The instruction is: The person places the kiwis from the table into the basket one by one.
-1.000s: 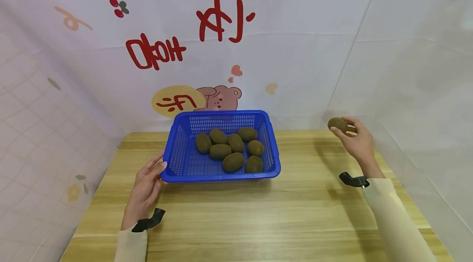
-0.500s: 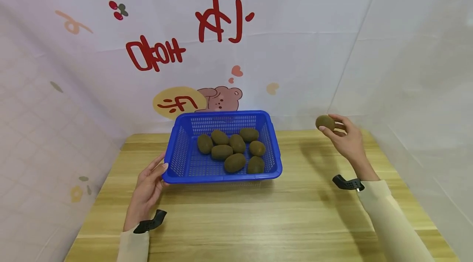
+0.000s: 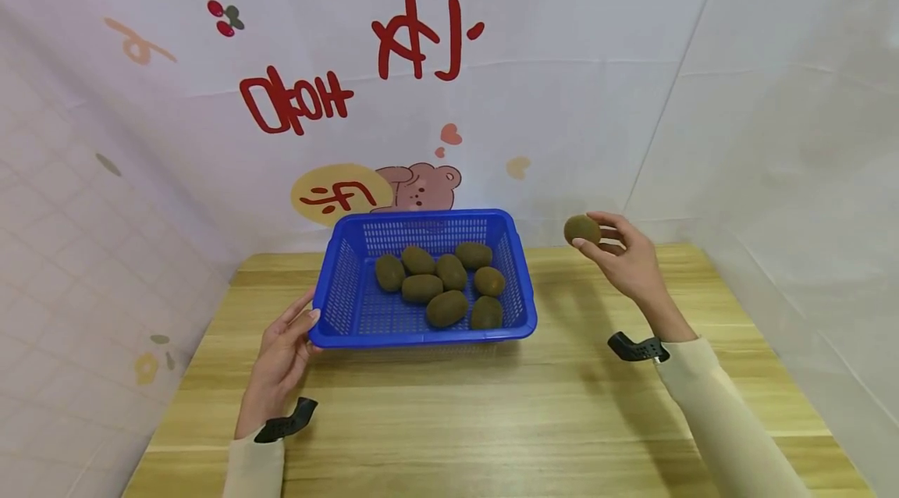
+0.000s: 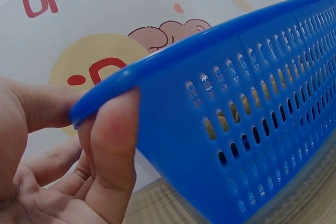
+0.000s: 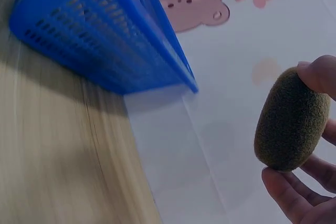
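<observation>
A blue plastic basket [image 3: 427, 338] with slotted walls stands on the table, holding several brown kiwis [image 3: 422, 289] grouped toward its middle and right. My left hand [image 3: 282, 353] grips the basket's near left corner; in the left wrist view thumb and fingers pinch the rim [image 4: 121, 77]. To the right of the basket, my right hand [image 3: 628, 260] holds one kiwi [image 3: 582, 229] between thumb and fingertips, raised above the table. The right wrist view shows that kiwi [image 5: 292, 121] upright in the pinch, apart from the basket [image 5: 100, 30].
A wooden table [image 3: 449, 420] spreads beneath everything. White cloth [image 3: 562, 92] with red lettering and a printed bear [image 3: 421, 190] hangs behind, and more cloth closes off both sides. Black straps [image 3: 286, 421] sit on both wrists.
My right hand has moved left with the kiwi, nearer the basket's right side. My left hand keeps its grip on the rim, and the kiwis in the basket lie as before.
</observation>
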{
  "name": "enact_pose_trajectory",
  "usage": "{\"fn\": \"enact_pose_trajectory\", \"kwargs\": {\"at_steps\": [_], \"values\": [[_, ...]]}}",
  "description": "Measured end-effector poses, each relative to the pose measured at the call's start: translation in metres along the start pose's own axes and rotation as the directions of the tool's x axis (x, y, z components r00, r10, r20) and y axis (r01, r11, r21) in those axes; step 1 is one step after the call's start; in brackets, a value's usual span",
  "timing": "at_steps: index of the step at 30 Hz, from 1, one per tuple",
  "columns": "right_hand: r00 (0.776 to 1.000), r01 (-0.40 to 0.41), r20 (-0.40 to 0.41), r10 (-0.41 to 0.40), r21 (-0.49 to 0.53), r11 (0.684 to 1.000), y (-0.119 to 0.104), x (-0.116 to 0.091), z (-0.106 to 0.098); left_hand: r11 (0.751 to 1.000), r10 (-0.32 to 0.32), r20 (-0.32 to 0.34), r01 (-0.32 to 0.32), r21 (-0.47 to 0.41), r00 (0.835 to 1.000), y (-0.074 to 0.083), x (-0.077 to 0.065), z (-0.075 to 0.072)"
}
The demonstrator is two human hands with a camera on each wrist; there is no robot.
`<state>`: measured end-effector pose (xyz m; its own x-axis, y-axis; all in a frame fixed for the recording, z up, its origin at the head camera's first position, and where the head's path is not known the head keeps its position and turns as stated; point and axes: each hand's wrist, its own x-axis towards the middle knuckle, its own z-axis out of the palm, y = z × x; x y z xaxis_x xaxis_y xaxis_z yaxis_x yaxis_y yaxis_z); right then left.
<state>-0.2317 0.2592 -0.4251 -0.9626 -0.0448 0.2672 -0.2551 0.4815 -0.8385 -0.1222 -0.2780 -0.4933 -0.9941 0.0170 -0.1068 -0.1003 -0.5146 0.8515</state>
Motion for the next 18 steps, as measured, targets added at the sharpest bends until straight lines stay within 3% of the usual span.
{"fn": "enact_pose_trajectory", "kwargs": {"at_steps": [18], "values": [[0.984, 0.136, 0.092, -0.149, 0.140, 0.981, -0.048, 0.008, 0.047, 1.000, 0.004, 0.021, -0.004, 0.011, 1.000, 0.002, 0.001, 0.000]]}}
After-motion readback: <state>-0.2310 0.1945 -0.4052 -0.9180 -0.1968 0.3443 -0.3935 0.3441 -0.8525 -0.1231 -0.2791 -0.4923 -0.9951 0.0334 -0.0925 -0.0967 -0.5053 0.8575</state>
